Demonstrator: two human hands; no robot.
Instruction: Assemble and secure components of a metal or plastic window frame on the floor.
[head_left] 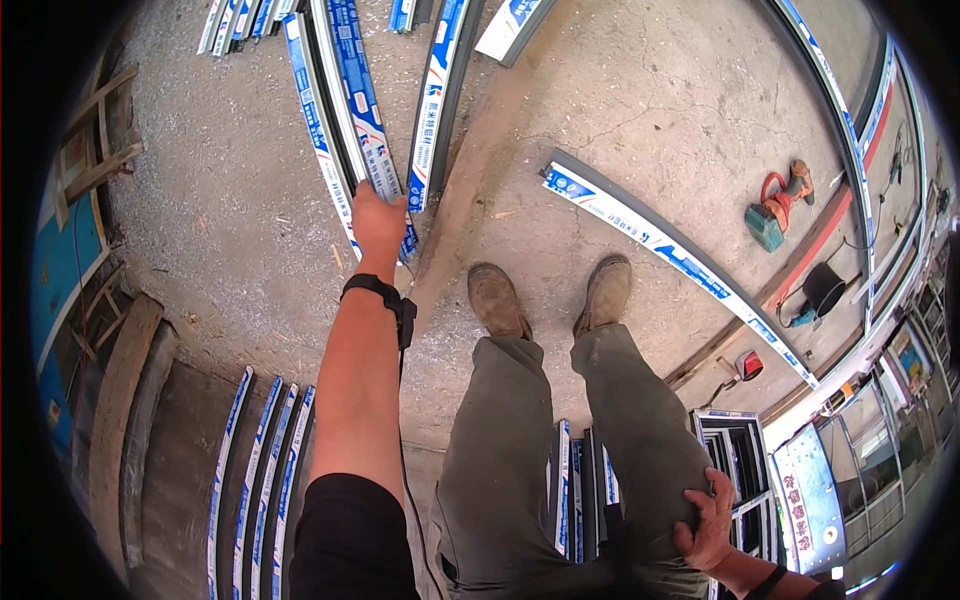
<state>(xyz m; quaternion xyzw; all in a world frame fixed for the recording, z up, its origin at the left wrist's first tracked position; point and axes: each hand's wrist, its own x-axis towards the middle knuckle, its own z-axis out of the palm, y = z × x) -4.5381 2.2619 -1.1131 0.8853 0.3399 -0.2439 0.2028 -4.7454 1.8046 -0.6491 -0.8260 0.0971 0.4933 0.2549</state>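
My left hand (378, 228) reaches forward and is closed around the near end of a long aluminium profile (350, 95) wrapped in blue and white film. The fingertips are partly hidden behind the hand. Close against it on the left lies another wrapped profile (316, 130), and a third, white-faced profile (433, 110) lies a little to the right. My right hand (712, 520) rests on my right trouser leg (640, 420) near the knee, fingers spread, holding nothing.
A single profile (660, 245) slants across the floor right of my boots (605, 290). Beyond it are a green and orange cordless drill (775, 210), a black bucket-like thing (824, 288) and a red tape measure-like thing (748, 366). Several more profiles (262, 480) lie at lower left beside wooden beams (120, 430).
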